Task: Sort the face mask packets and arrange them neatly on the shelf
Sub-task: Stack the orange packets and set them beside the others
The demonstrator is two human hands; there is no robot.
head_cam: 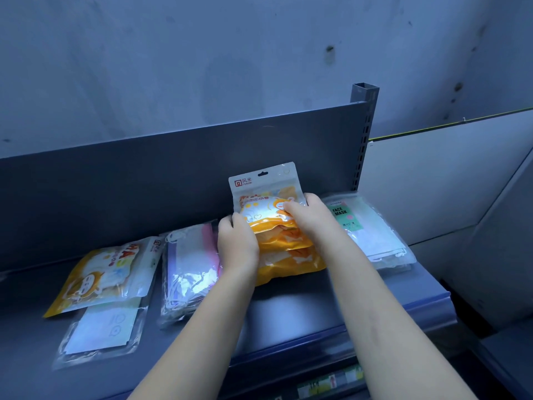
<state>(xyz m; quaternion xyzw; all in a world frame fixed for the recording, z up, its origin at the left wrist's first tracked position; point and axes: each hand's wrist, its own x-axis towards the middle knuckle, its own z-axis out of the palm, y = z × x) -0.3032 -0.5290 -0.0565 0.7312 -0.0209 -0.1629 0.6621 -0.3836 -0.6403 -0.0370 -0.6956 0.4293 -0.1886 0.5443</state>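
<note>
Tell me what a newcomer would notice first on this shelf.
First, the stack of orange packets at the middle of the shelf, squeezed between the left hand and right hand. Then the lone orange packet lying askew at the left, overlapping a clear packet.

Stained grey wall [202, 53] behind dark metal shelving back panel [173, 174]; slotted upright [364, 134]; dim bluish light.

We are in a shop: a grey metal retail shelf [302, 316] with a slotted upright post [364, 134], a price-label strip [340, 339] along its near edge, and packaged face masks [277, 226] (hang-hole headers) displayed flat.
</note>
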